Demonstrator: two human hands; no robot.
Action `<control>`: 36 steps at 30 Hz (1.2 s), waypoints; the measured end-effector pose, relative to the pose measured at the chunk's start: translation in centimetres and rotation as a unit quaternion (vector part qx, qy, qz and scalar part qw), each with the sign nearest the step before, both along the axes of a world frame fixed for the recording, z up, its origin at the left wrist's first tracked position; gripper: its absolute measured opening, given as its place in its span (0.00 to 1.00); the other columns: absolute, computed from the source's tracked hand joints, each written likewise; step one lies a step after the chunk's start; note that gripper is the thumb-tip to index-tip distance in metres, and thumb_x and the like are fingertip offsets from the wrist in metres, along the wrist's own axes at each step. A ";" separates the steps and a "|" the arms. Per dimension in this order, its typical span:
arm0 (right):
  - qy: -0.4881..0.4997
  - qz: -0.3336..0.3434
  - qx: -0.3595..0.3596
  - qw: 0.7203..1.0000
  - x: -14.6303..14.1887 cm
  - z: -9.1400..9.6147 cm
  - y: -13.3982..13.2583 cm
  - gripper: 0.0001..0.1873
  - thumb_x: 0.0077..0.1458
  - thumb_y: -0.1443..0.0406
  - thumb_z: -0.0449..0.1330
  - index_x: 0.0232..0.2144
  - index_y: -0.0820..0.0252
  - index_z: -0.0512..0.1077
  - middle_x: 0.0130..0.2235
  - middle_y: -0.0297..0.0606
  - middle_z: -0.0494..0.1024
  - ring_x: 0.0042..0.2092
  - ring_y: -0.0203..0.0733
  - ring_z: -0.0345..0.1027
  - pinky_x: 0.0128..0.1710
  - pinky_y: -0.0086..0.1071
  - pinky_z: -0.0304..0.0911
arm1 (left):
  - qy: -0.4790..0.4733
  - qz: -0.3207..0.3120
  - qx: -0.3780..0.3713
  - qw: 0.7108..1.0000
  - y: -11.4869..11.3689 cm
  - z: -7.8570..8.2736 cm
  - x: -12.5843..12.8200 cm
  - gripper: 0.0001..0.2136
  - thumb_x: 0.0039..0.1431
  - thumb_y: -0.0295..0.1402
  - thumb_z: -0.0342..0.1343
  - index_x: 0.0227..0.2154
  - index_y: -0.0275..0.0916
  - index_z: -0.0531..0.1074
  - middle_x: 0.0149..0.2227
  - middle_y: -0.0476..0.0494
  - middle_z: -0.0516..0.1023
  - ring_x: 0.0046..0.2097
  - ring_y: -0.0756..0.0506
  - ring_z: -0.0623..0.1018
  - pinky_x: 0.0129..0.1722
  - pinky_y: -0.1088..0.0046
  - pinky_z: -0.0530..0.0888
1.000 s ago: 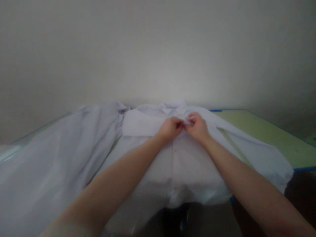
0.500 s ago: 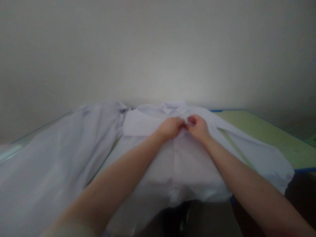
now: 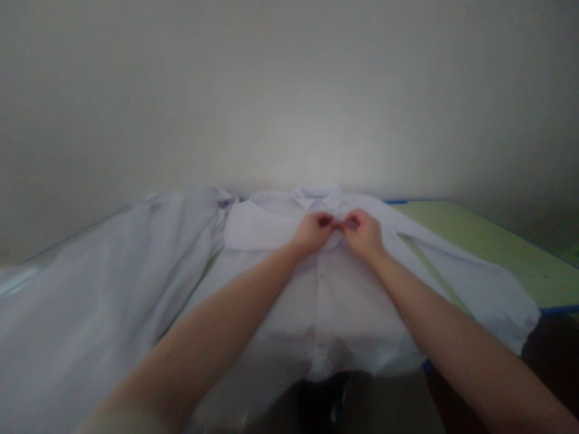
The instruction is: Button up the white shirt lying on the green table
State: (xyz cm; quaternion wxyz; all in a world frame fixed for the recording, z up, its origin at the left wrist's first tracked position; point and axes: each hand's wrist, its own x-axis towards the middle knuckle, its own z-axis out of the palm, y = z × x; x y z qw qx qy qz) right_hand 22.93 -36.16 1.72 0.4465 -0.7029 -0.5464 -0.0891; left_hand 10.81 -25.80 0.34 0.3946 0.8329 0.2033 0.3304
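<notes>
A white long-sleeved shirt (image 3: 289, 295) lies spread out with its collar toward the wall and its hem hanging over the near table edge. One sleeve is folded across the chest at left; the other stretches out to the right. My left hand (image 3: 314, 231) and my right hand (image 3: 363, 232) meet over the upper chest, at the front placket. The fingertips of both are pinched together on the shirt's cloth. Any button between them is too small and blurred to make out.
More white cloth (image 3: 104, 289) lies heaped on the left and reaches past the near edge. A green table (image 3: 488, 253) with blue edging shows at the right. Behind it rises a plain pale wall (image 3: 289, 96). Below the hem is a dark area.
My left fingers have shifted slightly and now curl into a pinch. My right thumb and index finger have closed together. The shirt stays in place.
</notes>
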 end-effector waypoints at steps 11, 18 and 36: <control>0.100 0.009 -0.052 0.994 0.8 -0.2 0.2 0.13 0.43 0.57 0.64 0.29 0.59 0.78 0.28 0.36 0.79 0.30 0.41 0.71 0.32 0.33 0.65 | 0.000 0.001 -0.048 0.999 -0.1 -0.9 0.2 0.10 0.52 0.37 0.53 0.28 0.36 0.74 0.25 0.48 0.74 0.28 0.51 0.71 0.26 0.79 0.65; -0.019 0.034 -0.045 0.998 0.1 0.2 -0.1 0.08 0.49 0.62 0.59 0.31 0.58 0.76 0.33 0.37 0.78 0.35 0.41 0.70 0.37 0.33 0.63 | -0.028 0.063 -0.010 0.998 0.0 -0.9 0.3 0.10 0.52 0.37 0.53 0.31 0.35 0.74 0.29 0.45 0.77 0.31 0.50 0.73 0.29 0.76 0.67; -0.273 -0.061 -0.087 0.956 -1.2 0.4 -0.5 0.08 0.52 0.64 0.54 0.23 0.60 0.65 0.24 0.36 0.69 0.28 0.37 0.59 0.28 0.29 0.45 | 0.024 0.005 0.113 0.993 -1.2 0.9 -1.1 0.10 0.52 0.30 0.51 0.30 0.34 0.77 0.29 0.43 0.78 0.30 0.49 0.73 0.31 0.76 0.69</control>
